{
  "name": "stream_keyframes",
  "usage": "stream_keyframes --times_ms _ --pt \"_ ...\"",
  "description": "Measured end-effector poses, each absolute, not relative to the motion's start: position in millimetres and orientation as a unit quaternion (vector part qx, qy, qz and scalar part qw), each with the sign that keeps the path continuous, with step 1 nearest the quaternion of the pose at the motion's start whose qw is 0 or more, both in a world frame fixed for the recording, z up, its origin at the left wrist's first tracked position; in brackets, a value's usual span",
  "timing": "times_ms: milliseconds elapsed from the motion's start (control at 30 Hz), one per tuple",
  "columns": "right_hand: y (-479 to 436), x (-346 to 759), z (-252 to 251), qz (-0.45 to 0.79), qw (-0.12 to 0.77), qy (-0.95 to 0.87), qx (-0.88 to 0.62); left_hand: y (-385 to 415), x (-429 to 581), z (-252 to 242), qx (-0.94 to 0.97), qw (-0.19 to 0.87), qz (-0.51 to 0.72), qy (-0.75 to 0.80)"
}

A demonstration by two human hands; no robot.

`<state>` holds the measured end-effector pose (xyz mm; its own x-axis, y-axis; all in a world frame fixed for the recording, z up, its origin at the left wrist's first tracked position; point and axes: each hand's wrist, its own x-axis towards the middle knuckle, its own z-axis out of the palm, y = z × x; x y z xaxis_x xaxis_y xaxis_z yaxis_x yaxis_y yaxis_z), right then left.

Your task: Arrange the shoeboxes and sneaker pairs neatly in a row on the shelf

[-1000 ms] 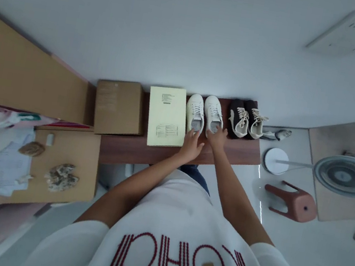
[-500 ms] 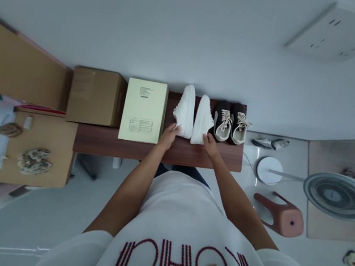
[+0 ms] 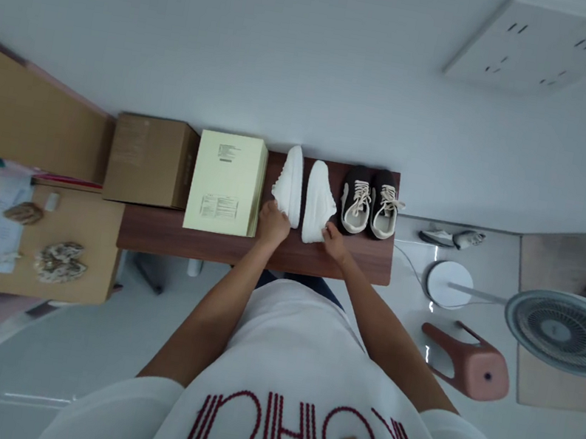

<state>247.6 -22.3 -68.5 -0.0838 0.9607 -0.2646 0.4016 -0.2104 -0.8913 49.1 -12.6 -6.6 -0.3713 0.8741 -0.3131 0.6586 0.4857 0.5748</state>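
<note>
Two white sneakers lie side by side on a dark brown wooden bench (image 3: 254, 252), with their laces out of sight. My left hand (image 3: 273, 224) is on the heel end of the left white sneaker (image 3: 289, 186). The fingers of my right hand (image 3: 334, 243) pinch the heel end of the right white sneaker (image 3: 320, 201). Just right of that shoe stands a pair of black sneakers (image 3: 356, 200) with cream laces and soles. A pale yellow booklet (image 3: 226, 182) lies left of the white pair.
A cardboard box (image 3: 150, 162) stands on the bench's left end. A wooden table (image 3: 96, 254) holding papers and rough lumps is further left. On the floor to the right are a pink stool (image 3: 470, 369) and a white floor fan (image 3: 560, 332).
The white sneakers have turned over from laces-up to plain white surfaces showing, and they lie straighter. Both hands stay at the heels. The whole scene has shifted left in view.
</note>
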Motion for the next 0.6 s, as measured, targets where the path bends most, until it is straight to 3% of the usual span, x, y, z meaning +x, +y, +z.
stream_keyframes --times_ms 133,333,467,600 --pt "-36 274 -52 0.422 0.25 -0.585 -0.646 -29 106 13 0.619 0.258 0.26 0.694" --pt "-29 347 -28 0.168 0.267 -0.563 -0.764 -6 202 9 0.632 0.429 0.181 0.619" --pt "18 378 -37 0.23 0.206 -0.537 -0.785 22 234 -6 0.563 0.49 0.088 0.66" --pt "45 414 -39 0.295 0.199 -0.511 -0.782 27 224 -7 0.527 0.529 0.182 0.64"
